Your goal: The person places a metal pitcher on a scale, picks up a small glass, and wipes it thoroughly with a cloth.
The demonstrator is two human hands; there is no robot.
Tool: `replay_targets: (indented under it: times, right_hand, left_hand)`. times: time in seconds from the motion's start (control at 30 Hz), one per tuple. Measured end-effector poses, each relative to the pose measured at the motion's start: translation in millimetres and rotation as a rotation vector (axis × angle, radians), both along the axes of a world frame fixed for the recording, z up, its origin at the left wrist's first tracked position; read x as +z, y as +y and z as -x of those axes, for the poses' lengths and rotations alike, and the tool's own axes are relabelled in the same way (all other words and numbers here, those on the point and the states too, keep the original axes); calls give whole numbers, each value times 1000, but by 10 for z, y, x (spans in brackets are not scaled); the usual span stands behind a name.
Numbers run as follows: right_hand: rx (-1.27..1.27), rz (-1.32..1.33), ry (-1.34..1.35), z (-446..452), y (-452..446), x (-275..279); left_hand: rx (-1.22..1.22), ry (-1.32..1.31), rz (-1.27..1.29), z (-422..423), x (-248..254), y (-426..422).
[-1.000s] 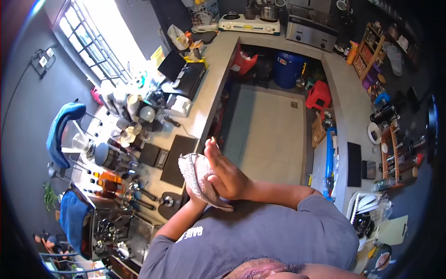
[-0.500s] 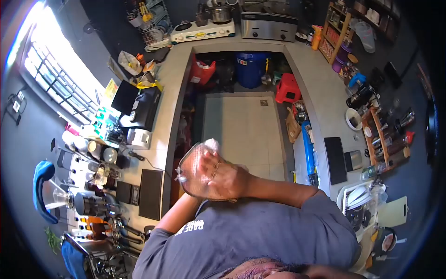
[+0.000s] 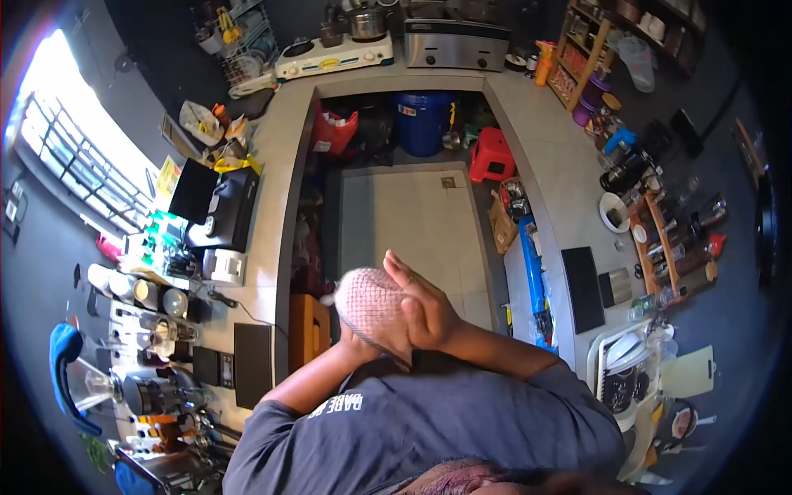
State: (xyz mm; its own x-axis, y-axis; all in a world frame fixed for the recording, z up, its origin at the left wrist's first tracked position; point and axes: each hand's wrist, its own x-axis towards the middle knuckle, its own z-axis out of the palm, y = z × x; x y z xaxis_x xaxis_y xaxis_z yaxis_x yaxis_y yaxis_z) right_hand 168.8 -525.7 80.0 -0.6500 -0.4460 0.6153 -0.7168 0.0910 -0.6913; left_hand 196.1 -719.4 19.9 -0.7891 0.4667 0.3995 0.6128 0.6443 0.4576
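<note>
A pinkish waffle-textured cloth (image 3: pixel 371 305) with a dark hem lies bunched in a rounded shape over my left hand. Only the wrist side of my left hand (image 3: pixel 356 345) shows below it; the cloth hides the fingers. Against the right side of the cloth is my right hand (image 3: pixel 433 313), its thumb and fingers apart, one finger stretched away from my body. Both hands are close together in front of my dark T-shirt, above the tiled floor.
Counters run around the floor on three sides. On the left counter stand a black machine (image 3: pixel 223 206) and a dark mat (image 3: pixel 253 363). A stove (image 3: pixel 334 58) and a fryer (image 3: pixel 456 45) are at the back. A dish rack (image 3: pixel 598 371) stands right; a red stool (image 3: pixel 492 155) is below.
My right hand has moved from across the front of the cloth to its right side. The spread cloth is now bunched and rounder over my left hand. The view has shifted slightly.
</note>
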Motion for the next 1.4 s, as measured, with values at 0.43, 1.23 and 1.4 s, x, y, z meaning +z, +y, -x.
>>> replay_targets:
  times: [0.43,1.23,1.4]
  right_hand:
    - [489,-196,106,-47,-1001,-215]
    - [1223,-71,222,-2298,-2961,261]
    - [1384,-10,-350,-2827,-3275,442]
  left_hand:
    - [114,-260,-1109,-592,-305,-600]
    - [1096,145,-694,-3492,-67,-1560]
    - [1021,342,-716,-4089,294,-1720]
